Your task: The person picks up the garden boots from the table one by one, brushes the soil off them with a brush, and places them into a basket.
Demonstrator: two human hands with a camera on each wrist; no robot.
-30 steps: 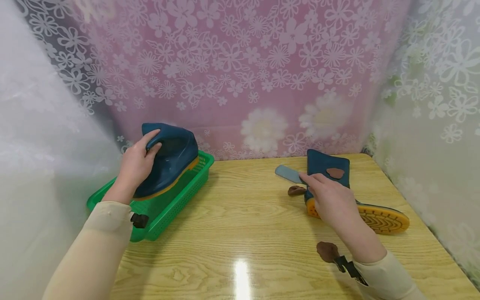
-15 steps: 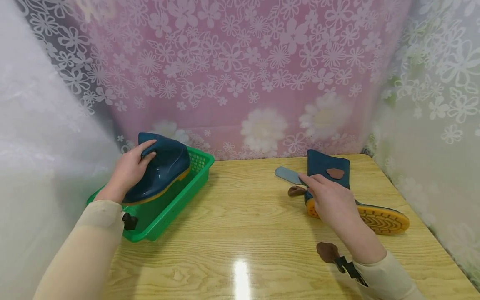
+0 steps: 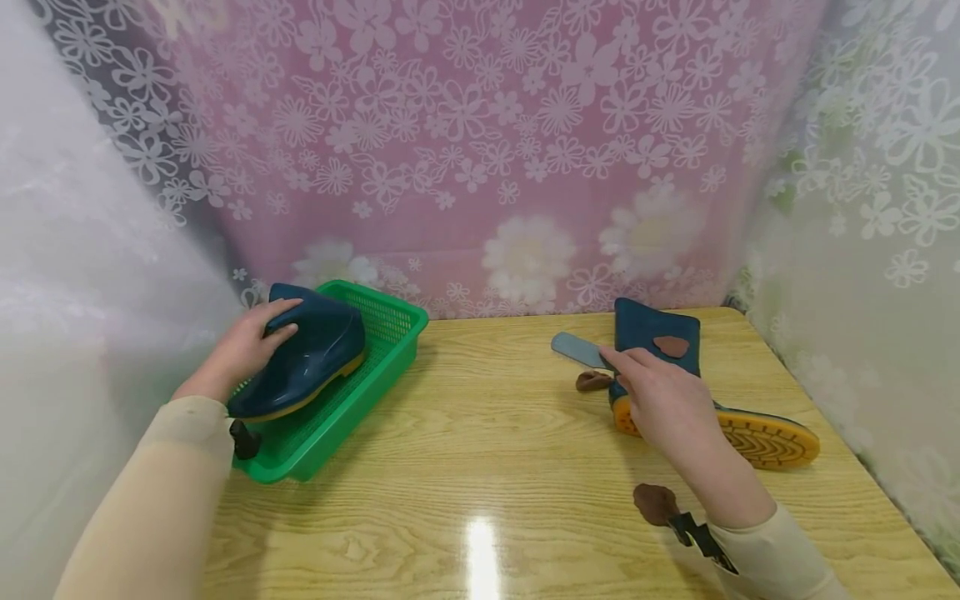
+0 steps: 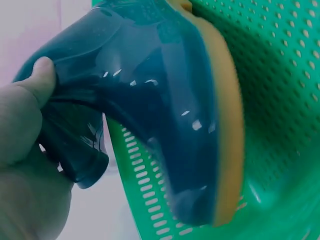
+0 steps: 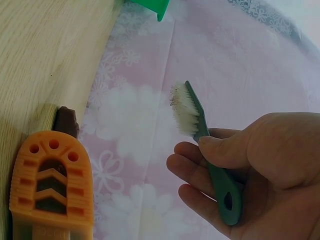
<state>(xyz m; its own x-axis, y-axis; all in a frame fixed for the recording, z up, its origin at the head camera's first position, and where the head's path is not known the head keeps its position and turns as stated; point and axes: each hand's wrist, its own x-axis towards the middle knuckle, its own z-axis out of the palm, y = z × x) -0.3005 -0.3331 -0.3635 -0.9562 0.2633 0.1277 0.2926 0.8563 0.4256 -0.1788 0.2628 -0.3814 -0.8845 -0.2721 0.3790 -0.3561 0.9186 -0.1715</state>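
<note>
My left hand (image 3: 243, 346) grips the shaft of a dark blue rain boot (image 3: 318, 346) with a yellow sole, holding it low inside a green plastic basket (image 3: 352, 433). In the left wrist view the thumb presses the boot's shaft (image 4: 150, 95), which folds under the grip. My right hand (image 3: 667, 400) pinches a brush (image 3: 579, 349); the right wrist view shows its green handle (image 5: 220, 185) and white bristles (image 5: 184, 110). Below that hand a second blue boot (image 3: 637, 321) lies on its side, its yellow sole (image 3: 772, 437) facing me. A brown patch (image 3: 671, 346) sits on its shaft.
Brown lumps lie on the wooden table (image 3: 465, 417): one piece (image 3: 594, 381) beside the second boot, another piece (image 3: 655, 504) near the right wrist. A flowered pink curtain (image 3: 450, 167) hangs behind the table, and pale sheets flank both sides.
My left hand has moved down and to the left, lowering the boot deeper into the green basket. The right hand with the brush has stayed in place.
</note>
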